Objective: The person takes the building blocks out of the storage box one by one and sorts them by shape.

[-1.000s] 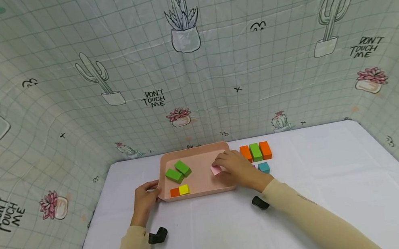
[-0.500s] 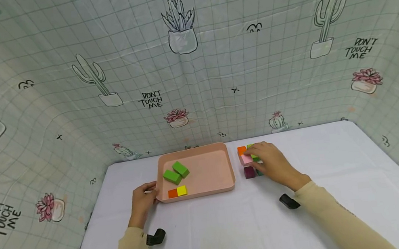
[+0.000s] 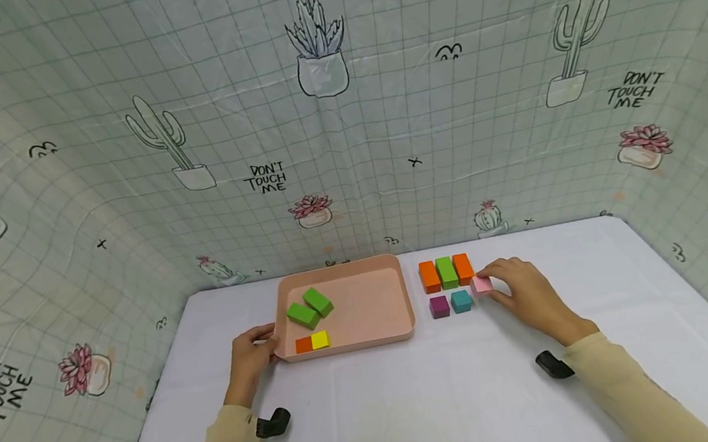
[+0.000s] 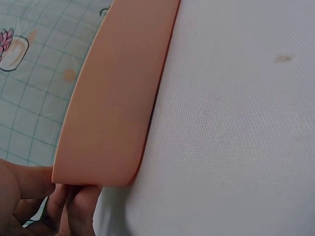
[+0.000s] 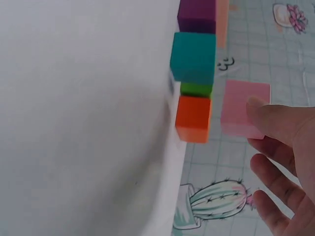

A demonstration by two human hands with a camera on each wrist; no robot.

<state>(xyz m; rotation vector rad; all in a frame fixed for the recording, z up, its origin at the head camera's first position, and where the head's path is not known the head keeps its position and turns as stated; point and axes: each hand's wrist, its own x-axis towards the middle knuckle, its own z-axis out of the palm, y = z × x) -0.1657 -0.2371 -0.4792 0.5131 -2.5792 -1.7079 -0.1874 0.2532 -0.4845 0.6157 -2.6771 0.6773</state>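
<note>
In the head view my right hand (image 3: 530, 296) pinches a pink cube (image 3: 481, 285) between thumb and fingers, just right of a group of blocks. The right wrist view shows the thumb on one face of the pink cube (image 5: 241, 105). Left of it sit a teal cube (image 3: 462, 301) and a purple cube (image 3: 439, 306). Behind these, an orange block (image 3: 430, 277), a green block (image 3: 446, 273) and another orange block (image 3: 463, 269) stand side by side. My left hand (image 3: 252, 358) holds the left edge of a peach tray (image 3: 367, 344); its fingers curl at the tray wall (image 4: 108, 113).
Inside the tray, two green blocks (image 3: 303, 316) lie at the left, with an orange block (image 3: 304, 345) and a yellow block (image 3: 320, 340) touching near the front wall. A patterned cloth (image 3: 382, 117) hangs behind the white table (image 3: 399, 403).
My right hand has carried the pink cube from over the tray rightward, past the other blocks, to their right side. My left hand stays at the tray's edge.
</note>
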